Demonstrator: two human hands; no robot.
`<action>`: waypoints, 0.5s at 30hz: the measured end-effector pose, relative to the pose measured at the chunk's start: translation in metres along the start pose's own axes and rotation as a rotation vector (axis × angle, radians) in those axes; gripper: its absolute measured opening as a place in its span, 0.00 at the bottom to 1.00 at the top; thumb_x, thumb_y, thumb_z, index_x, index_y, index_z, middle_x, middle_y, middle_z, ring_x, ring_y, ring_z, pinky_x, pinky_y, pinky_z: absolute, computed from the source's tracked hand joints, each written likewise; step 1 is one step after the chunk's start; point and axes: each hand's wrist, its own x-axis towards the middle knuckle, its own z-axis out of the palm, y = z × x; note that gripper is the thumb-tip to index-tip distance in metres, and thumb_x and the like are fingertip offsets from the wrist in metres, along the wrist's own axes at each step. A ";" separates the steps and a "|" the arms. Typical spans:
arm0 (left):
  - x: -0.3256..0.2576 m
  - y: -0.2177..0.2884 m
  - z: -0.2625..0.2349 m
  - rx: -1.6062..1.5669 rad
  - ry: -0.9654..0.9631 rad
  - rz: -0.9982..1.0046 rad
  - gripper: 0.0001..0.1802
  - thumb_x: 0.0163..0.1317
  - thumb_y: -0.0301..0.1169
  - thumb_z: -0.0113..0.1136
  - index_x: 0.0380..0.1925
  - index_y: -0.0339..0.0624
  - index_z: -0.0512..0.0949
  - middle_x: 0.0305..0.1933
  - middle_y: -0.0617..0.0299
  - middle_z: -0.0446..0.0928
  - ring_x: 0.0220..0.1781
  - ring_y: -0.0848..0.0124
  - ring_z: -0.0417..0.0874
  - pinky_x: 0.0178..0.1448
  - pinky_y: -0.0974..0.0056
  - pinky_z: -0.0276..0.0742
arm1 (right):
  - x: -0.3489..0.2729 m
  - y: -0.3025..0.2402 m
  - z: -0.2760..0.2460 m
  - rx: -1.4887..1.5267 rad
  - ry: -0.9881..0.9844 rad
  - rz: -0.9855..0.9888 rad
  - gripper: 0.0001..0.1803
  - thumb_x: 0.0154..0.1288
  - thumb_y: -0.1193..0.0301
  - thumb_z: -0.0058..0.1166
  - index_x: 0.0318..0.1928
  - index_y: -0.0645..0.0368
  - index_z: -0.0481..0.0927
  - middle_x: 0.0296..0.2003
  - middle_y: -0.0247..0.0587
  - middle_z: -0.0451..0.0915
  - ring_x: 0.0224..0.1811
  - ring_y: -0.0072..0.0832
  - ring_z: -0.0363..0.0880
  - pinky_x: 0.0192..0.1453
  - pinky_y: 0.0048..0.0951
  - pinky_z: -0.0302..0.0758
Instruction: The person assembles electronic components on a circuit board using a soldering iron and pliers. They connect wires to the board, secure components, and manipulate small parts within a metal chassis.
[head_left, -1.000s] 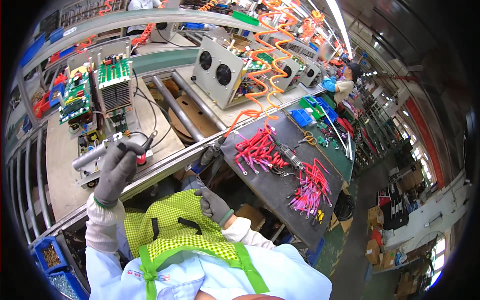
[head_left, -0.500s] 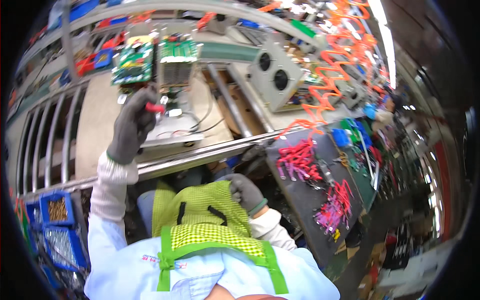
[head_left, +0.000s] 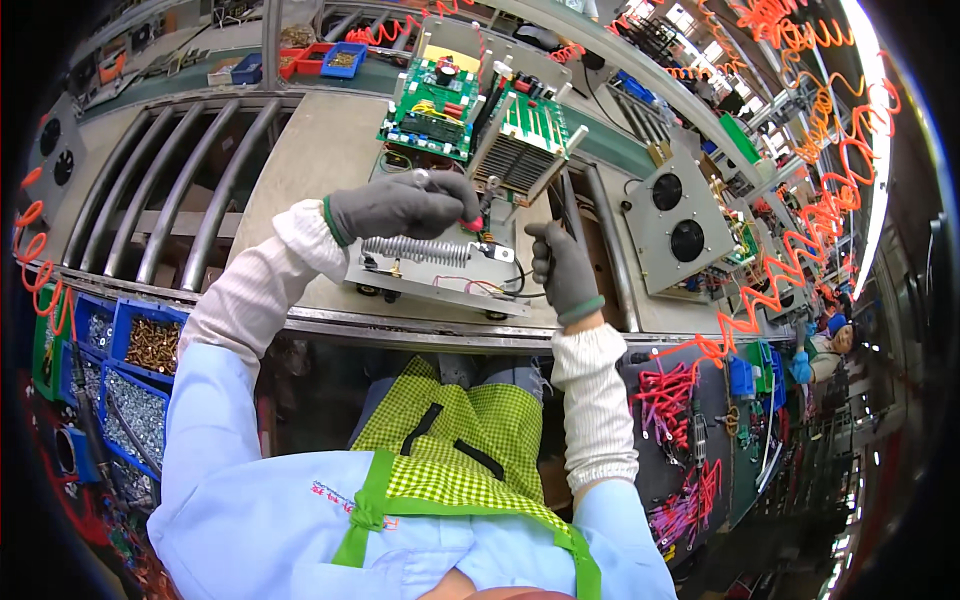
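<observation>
- The left hand point(head_left: 405, 208) reaches over the chassis point(head_left: 440, 290), its thumb and fingers apparently pinching a red piece point(head_left: 475, 224). Most of that piece is hidden by the glove, so its full shape cannot be told.
- The red piece is above the chassis, near the right end of the coil point(head_left: 415, 252). A light fingertip pinch, with its end showing, should suit such a small thing best.
- The right hand point(head_left: 565, 268) is just beside the chassis, to its right, with the fingers curled inward; whether they grip anything, I cannot tell. From there it seems well set to steady a lead or the chassis edge.
- The boards point(head_left: 430, 118) stand on the far part of the chassis. Keeping knuckles and cuffs off them, and off the coil, would be sound care.
- Compared with a second ago, the right hand has come up from the apron point(head_left: 470, 410) to the right of the chassis.
- The left hand was upright over the near part of the chassis; now it lies across, level above the coil, with the red piece still at its fingertips.
- The red leads point(head_left: 665, 400) remain on the mat point(head_left: 645, 455), to the right of the chassis.
</observation>
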 end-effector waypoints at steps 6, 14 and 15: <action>0.013 -0.011 -0.014 0.126 -0.057 -0.057 0.11 0.67 0.35 0.57 0.45 0.42 0.77 0.24 0.73 0.64 0.23 0.84 0.62 0.26 0.75 0.57 | 0.050 -0.010 0.029 -0.041 -0.155 0.160 0.22 0.73 0.53 0.44 0.47 0.59 0.79 0.23 0.22 0.63 0.21 0.12 0.58 0.24 0.17 0.56; 0.033 -0.027 -0.029 0.175 -0.012 -0.166 0.16 0.70 0.39 0.52 0.51 0.42 0.76 0.29 0.73 0.66 0.26 0.84 0.63 0.28 0.76 0.60 | 0.084 0.006 0.021 -0.055 -0.326 0.058 0.15 0.73 0.61 0.48 0.44 0.61 0.80 0.19 0.22 0.63 0.18 0.12 0.55 0.20 0.16 0.52; 0.033 -0.033 -0.035 0.204 0.005 -0.189 0.16 0.70 0.39 0.52 0.51 0.42 0.76 0.29 0.73 0.67 0.26 0.84 0.63 0.28 0.75 0.60 | 0.087 0.009 0.022 -0.073 -0.297 0.064 0.15 0.73 0.61 0.48 0.44 0.60 0.80 0.19 0.22 0.63 0.18 0.12 0.55 0.20 0.16 0.52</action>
